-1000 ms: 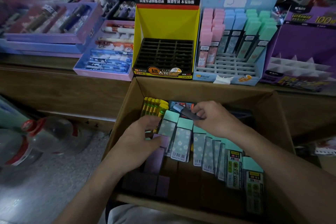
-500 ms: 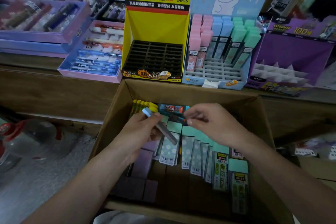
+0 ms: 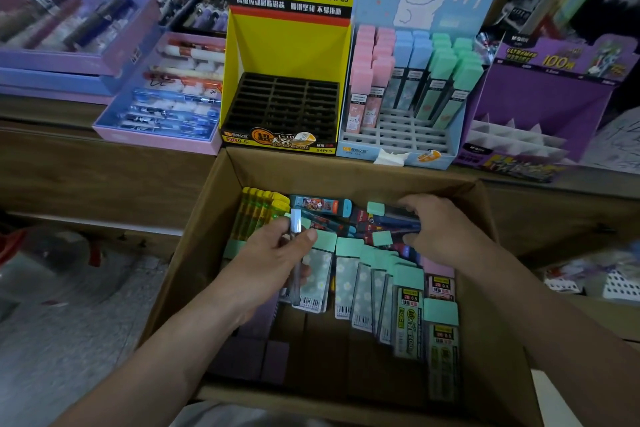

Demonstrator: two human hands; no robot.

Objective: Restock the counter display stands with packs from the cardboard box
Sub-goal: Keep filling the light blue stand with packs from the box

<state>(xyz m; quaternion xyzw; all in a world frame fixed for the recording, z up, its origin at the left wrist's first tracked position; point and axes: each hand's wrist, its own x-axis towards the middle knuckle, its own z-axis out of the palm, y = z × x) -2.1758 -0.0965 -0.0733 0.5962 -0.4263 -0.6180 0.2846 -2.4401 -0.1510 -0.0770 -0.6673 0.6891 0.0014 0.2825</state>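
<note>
Thumb and fingers [image 3: 304, 238] of the left hand [image 3: 266, 260] are pinching a slim pack [image 3: 296, 222] at its middle, holding it above the left half of the cardboard box [image 3: 346, 170], probably for the empty slots of the yellow stand [image 3: 287, 45]. Its long axis is running near-to-far, pale cap pointing at the far edge. The right hand [image 3: 443, 229] is curling round dark blue packs [image 3: 391, 222] near the far right corner, seemingly gathering more.

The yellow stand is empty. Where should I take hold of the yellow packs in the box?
Grip the yellow packs by their caps, from above: they seem to stand on edge in a tight row at the cardboard box wall.
</note>
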